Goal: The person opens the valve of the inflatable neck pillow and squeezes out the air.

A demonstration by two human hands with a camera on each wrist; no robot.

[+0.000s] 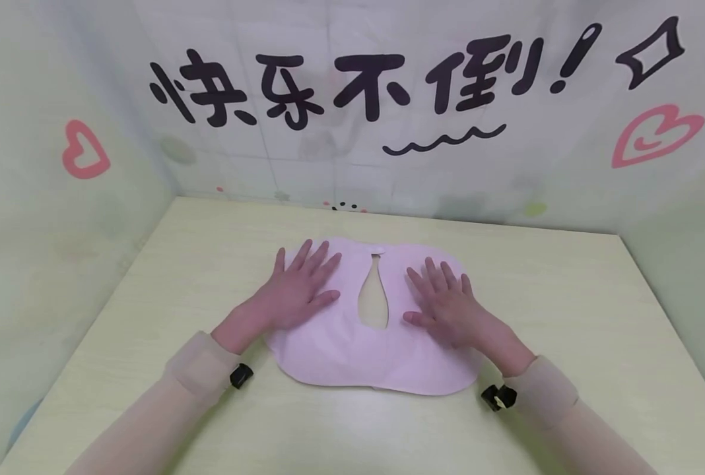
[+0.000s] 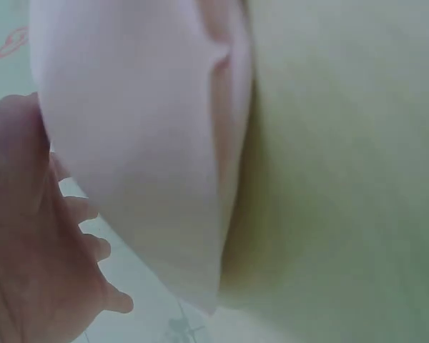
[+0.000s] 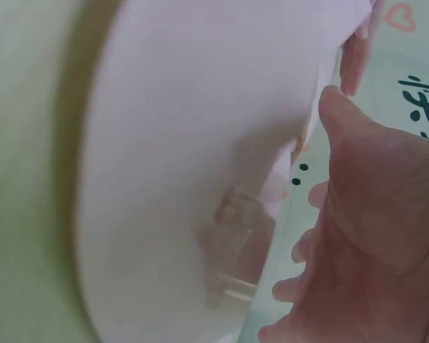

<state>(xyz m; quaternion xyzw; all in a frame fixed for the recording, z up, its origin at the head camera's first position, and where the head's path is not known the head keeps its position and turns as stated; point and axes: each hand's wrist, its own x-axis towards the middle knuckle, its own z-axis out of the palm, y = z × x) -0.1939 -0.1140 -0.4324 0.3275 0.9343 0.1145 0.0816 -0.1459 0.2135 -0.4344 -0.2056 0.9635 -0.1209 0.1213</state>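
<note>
A pink cloth bib (image 1: 352,359) lies spread out on the table, with a teardrop-shaped opening in its middle and a small pale fastener (image 1: 377,250) at the far end of that opening. Over the bib's left side my left hand (image 1: 296,290) lies palm down, fingers spread. My right hand (image 1: 447,309) is placed likewise over the right side. Neither hand grips the cloth; how firmly they touch it cannot be told. The left wrist view has the bib (image 2: 143,143) large beside my hand (image 2: 36,236). In the right wrist view the bib (image 3: 179,143) fills the middle, left of my hand (image 3: 379,200).
The pale wooden table (image 1: 376,435) extends around the bib. Behind it hangs a white printed backdrop (image 1: 340,152) with black characters, and similar sheets with hearts flank both sides. Small black devices (image 1: 241,376) are worn at both wrists.
</note>
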